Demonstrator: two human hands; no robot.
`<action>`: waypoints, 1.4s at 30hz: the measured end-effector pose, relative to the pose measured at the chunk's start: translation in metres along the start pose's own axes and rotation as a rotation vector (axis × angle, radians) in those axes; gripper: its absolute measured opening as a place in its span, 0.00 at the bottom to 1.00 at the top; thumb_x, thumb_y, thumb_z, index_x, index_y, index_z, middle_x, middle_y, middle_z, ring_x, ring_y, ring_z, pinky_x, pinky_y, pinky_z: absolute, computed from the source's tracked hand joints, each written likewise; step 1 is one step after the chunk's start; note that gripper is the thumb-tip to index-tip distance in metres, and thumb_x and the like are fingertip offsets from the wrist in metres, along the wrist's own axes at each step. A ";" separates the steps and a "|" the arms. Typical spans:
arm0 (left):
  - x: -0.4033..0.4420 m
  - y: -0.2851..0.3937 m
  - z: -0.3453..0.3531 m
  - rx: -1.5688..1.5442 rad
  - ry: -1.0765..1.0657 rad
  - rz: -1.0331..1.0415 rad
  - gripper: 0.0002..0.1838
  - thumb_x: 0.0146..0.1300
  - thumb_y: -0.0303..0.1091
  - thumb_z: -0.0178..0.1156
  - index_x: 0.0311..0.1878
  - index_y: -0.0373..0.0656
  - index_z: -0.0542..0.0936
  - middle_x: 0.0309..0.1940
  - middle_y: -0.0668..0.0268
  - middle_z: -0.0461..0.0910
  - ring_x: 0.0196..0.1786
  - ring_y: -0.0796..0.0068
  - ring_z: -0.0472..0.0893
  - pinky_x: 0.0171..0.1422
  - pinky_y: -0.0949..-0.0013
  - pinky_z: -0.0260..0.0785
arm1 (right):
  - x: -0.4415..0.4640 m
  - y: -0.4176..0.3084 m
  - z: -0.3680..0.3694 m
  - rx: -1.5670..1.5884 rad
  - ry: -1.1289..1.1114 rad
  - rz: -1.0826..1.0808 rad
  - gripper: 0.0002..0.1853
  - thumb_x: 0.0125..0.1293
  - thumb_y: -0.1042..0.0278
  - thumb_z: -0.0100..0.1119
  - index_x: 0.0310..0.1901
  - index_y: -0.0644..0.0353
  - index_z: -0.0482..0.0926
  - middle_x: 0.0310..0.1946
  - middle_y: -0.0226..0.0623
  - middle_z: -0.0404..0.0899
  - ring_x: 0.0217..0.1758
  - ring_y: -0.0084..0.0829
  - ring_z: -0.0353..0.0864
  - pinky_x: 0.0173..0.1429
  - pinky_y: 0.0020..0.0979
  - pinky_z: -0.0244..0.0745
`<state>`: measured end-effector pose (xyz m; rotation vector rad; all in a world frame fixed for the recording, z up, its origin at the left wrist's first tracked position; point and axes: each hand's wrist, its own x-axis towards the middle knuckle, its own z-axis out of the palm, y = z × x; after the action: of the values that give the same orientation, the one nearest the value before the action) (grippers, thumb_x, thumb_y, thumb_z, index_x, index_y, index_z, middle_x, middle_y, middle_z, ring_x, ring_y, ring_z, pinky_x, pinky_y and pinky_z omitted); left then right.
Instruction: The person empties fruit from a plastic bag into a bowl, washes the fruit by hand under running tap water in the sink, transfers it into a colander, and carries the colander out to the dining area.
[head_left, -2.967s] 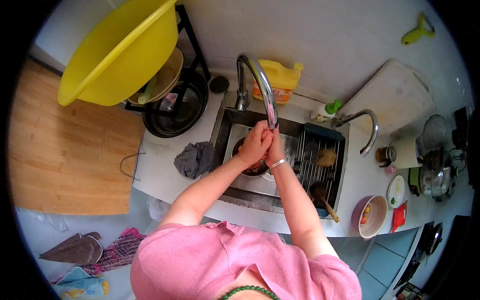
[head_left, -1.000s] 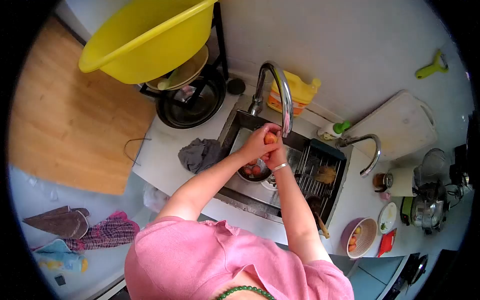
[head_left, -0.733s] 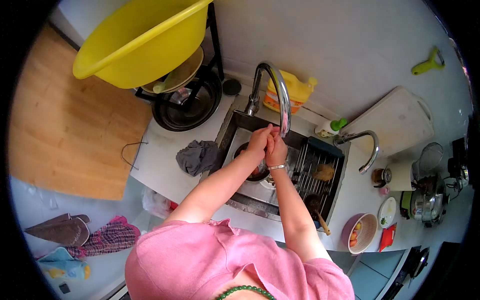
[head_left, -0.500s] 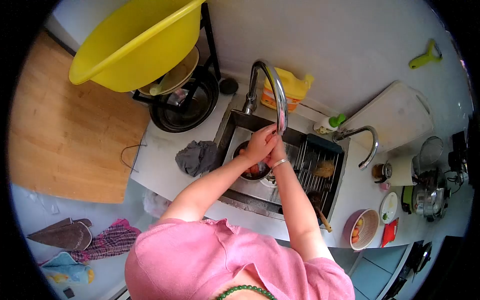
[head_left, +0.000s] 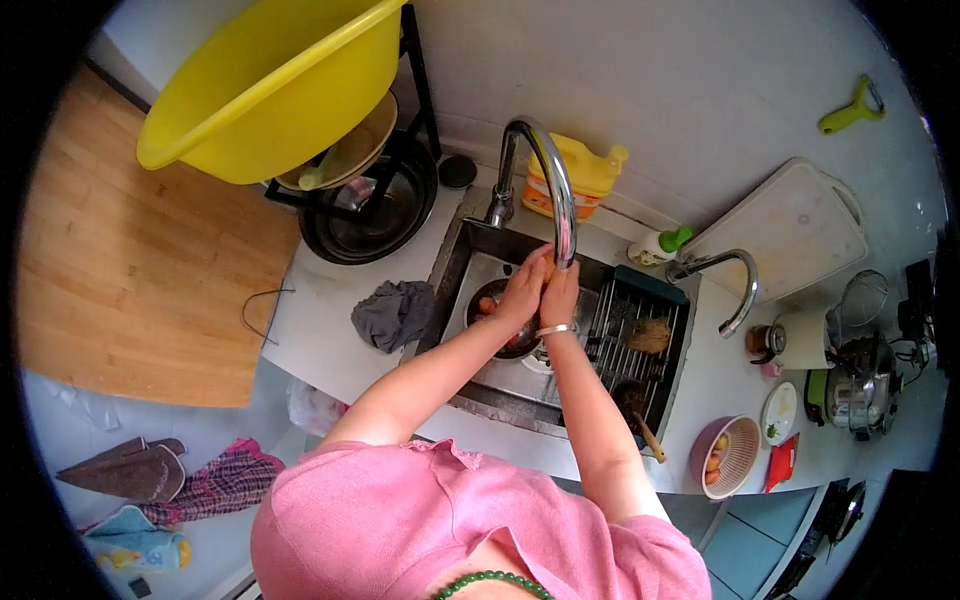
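I see a white counter (head_left: 325, 330) holding a steel sink (head_left: 500, 378), with a chrome faucet (head_left: 545, 160) arching over it. A crumpled grey cloth (head_left: 393, 316) lies just left of the sink. Inside the sink sits a dark bowl (head_left: 517, 350) of reddish round pieces (head_left: 488, 304). Low over the sink, the left hand (head_left: 521, 290) and right hand (head_left: 560, 291) meet, their fingers curled around an orange-red piece (head_left: 549, 263), mostly hidden.

From where I stand, not one word or number can be made out. The yellow jug (head_left: 572, 178) behind the sink carries an orange label (head_left: 540, 195), its print too blurred; the brown cloth (head_left: 120, 470) at lower left bears a scrawl of pale lettering, too faint to read.
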<state>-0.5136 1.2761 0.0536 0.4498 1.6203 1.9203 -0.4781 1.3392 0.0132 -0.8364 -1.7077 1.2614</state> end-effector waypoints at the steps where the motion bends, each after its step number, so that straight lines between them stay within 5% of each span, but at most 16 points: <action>1: -0.004 0.005 0.002 0.275 -0.012 0.257 0.24 0.66 0.50 0.40 0.52 0.39 0.67 0.42 0.62 0.75 0.49 0.64 0.72 0.51 0.67 0.64 | 0.002 0.004 -0.001 0.000 0.000 0.000 0.22 0.65 0.49 0.42 0.38 0.64 0.70 0.28 0.39 0.73 0.26 0.32 0.70 0.29 0.32 0.65; 3: -0.007 0.012 -0.009 0.385 -0.042 0.258 0.22 0.65 0.45 0.45 0.53 0.37 0.64 0.43 0.59 0.75 0.50 0.60 0.72 0.51 0.65 0.64 | 0.007 -0.016 -0.009 0.497 -0.225 0.872 0.31 0.61 0.33 0.35 0.35 0.58 0.72 0.20 0.30 0.72 0.17 0.24 0.67 0.19 0.24 0.59; 5: 0.001 0.010 -0.018 0.518 -0.169 0.415 0.18 0.63 0.39 0.48 0.50 0.37 0.64 0.40 0.59 0.75 0.46 0.60 0.74 0.48 0.65 0.64 | 0.007 -0.023 -0.010 0.517 -0.254 0.980 0.36 0.55 0.25 0.30 0.33 0.53 0.73 0.15 0.22 0.69 0.12 0.16 0.61 0.13 0.18 0.49; 10: 0.013 -0.011 -0.014 0.379 -0.199 0.259 0.10 0.59 0.30 0.51 0.43 0.39 0.67 0.32 0.63 0.74 0.36 0.69 0.73 0.43 0.68 0.65 | -0.002 0.061 -0.001 -0.250 -0.201 -0.180 0.27 0.64 0.45 0.39 0.44 0.66 0.70 0.25 0.46 0.77 0.24 0.45 0.75 0.25 0.39 0.67; 12: 0.013 -0.018 -0.007 0.243 -0.112 0.158 0.08 0.60 0.30 0.50 0.41 0.39 0.69 0.30 0.65 0.73 0.35 0.72 0.72 0.42 0.70 0.65 | -0.010 0.031 -0.009 -0.288 -0.234 -0.164 0.25 0.64 0.50 0.39 0.47 0.68 0.67 0.28 0.52 0.76 0.28 0.52 0.73 0.30 0.43 0.67; 14: 0.013 -0.015 -0.002 -0.077 -0.016 -0.218 0.07 0.62 0.32 0.47 0.37 0.39 0.71 0.34 0.65 0.75 0.38 0.78 0.74 0.44 0.73 0.66 | -0.013 -0.010 -0.020 -0.371 -0.299 -0.140 0.22 0.65 0.55 0.37 0.48 0.69 0.65 0.32 0.57 0.74 0.34 0.58 0.71 0.34 0.44 0.66; 18: 0.024 -0.031 -0.003 -0.449 -0.044 -0.261 0.11 0.63 0.32 0.43 0.43 0.38 0.72 0.42 0.63 0.76 0.45 0.76 0.74 0.51 0.74 0.64 | -0.011 -0.016 -0.023 -0.380 -0.303 -0.286 0.21 0.65 0.54 0.36 0.45 0.67 0.66 0.33 0.58 0.73 0.36 0.57 0.72 0.35 0.43 0.66; 21: 0.016 -0.017 -0.004 0.034 -0.138 0.031 0.16 0.64 0.32 0.41 0.52 0.37 0.69 0.51 0.59 0.72 0.53 0.68 0.72 0.58 0.71 0.60 | -0.005 -0.009 -0.013 -0.229 -0.187 -0.072 0.24 0.65 0.46 0.36 0.41 0.62 0.68 0.33 0.51 0.75 0.35 0.49 0.75 0.35 0.42 0.66; 23: 0.010 0.002 -0.006 0.364 -0.207 0.460 0.19 0.61 0.30 0.46 0.55 0.36 0.67 0.54 0.52 0.67 0.59 0.58 0.66 0.62 0.65 0.56 | -0.001 -0.008 -0.013 0.423 -0.266 0.851 0.29 0.63 0.37 0.34 0.40 0.58 0.69 0.32 0.39 0.77 0.33 0.37 0.76 0.34 0.36 0.68; 26: 0.009 0.002 -0.010 0.591 -0.223 0.663 0.20 0.60 0.30 0.45 0.57 0.37 0.65 0.56 0.54 0.67 0.59 0.59 0.67 0.61 0.68 0.57 | 0.007 0.002 -0.023 0.581 -0.482 0.918 0.30 0.62 0.35 0.35 0.42 0.57 0.70 0.33 0.33 0.77 0.34 0.30 0.76 0.35 0.31 0.68; 28: 0.004 0.007 -0.010 0.510 -0.206 0.532 0.21 0.58 0.30 0.48 0.56 0.36 0.66 0.56 0.53 0.66 0.60 0.59 0.66 0.62 0.67 0.56 | 0.007 0.005 -0.021 0.659 -0.591 0.951 0.30 0.61 0.34 0.35 0.42 0.57 0.71 0.34 0.31 0.77 0.35 0.27 0.76 0.35 0.29 0.68; 31: 0.011 -0.013 -0.010 0.313 -0.145 0.390 0.19 0.58 0.30 0.51 0.53 0.35 0.68 0.54 0.53 0.69 0.57 0.62 0.68 0.61 0.68 0.58 | 0.002 -0.005 -0.008 0.467 -0.384 0.698 0.27 0.63 0.42 0.37 0.45 0.60 0.70 0.33 0.39 0.77 0.35 0.37 0.77 0.35 0.35 0.69; 33: 0.013 -0.012 -0.001 0.196 -0.106 0.378 0.17 0.60 0.31 0.49 0.52 0.34 0.70 0.51 0.55 0.72 0.54 0.65 0.71 0.59 0.69 0.60 | -0.001 -0.003 -0.006 -0.256 -0.206 -0.082 0.21 0.64 0.52 0.37 0.33 0.62 0.73 0.26 0.44 0.76 0.30 0.45 0.75 0.32 0.37 0.69; 35: 0.011 -0.008 0.006 -0.332 0.094 -0.217 0.15 0.63 0.33 0.45 0.49 0.35 0.72 0.44 0.61 0.76 0.46 0.72 0.75 0.53 0.72 0.64 | 0.000 -0.011 -0.014 -0.286 -0.285 -0.072 0.19 0.64 0.55 0.36 0.39 0.64 0.70 0.30 0.52 0.74 0.33 0.51 0.73 0.35 0.41 0.68; 39: 0.026 -0.014 -0.004 -0.554 -0.084 -0.329 0.16 0.65 0.34 0.42 0.48 0.35 0.74 0.41 0.65 0.77 0.43 0.75 0.76 0.50 0.72 0.65 | -0.004 -0.016 -0.013 -0.243 -0.317 -0.174 0.19 0.64 0.59 0.35 0.46 0.65 0.67 0.34 0.60 0.72 0.37 0.58 0.71 0.37 0.45 0.67; 42: 0.018 -0.006 0.004 -0.203 0.052 -0.118 0.15 0.64 0.32 0.43 0.45 0.34 0.75 0.40 0.59 0.78 0.43 0.68 0.77 0.50 0.69 0.65 | -0.005 -0.009 -0.008 -0.210 -0.288 -0.064 0.21 0.65 0.52 0.36 0.45 0.63 0.69 0.33 0.53 0.75 0.33 0.51 0.75 0.34 0.41 0.69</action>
<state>-0.5237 1.2905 0.0464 0.2184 1.4306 1.9951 -0.4688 1.3363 0.0219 -0.7396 -2.1087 1.2181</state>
